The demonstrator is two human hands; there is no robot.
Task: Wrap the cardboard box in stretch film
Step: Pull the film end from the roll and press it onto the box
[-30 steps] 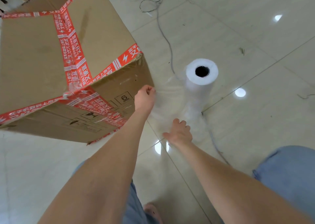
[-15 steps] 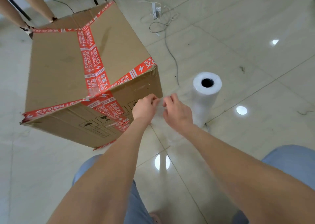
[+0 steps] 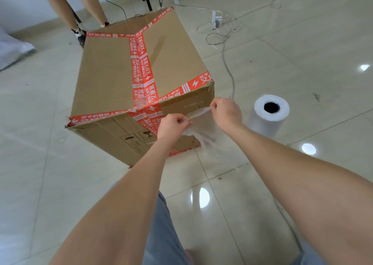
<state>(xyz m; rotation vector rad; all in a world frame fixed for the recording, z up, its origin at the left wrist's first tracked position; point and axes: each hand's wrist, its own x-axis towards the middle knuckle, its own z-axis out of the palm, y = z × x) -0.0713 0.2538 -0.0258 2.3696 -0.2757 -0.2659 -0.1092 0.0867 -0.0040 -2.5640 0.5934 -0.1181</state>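
Both hands have come up from low beside the roll and now meet in front of the cardboard box's near face, stretching a length of clear film between them. The left hand has its fingers pressed together, pinching one end of the film; the right hand pinches the other end just below the box's near right corner. The film is bunched into a narrow band between the hands, with a looser sheet trailing down toward the floor. This suggests the wrap has barely begun: a free end is being opened out, probably to anchor it on that corner. The box, sealed with red printed tape, sits on the pale tiled floor, and no film is visibly stuck to it yet. The white film roll stands upright on the floor just right of the hands. Loose cables run across the floor behind the roll and could snag anyone walking around the box. Another person's legs stand close behind the box's far side.
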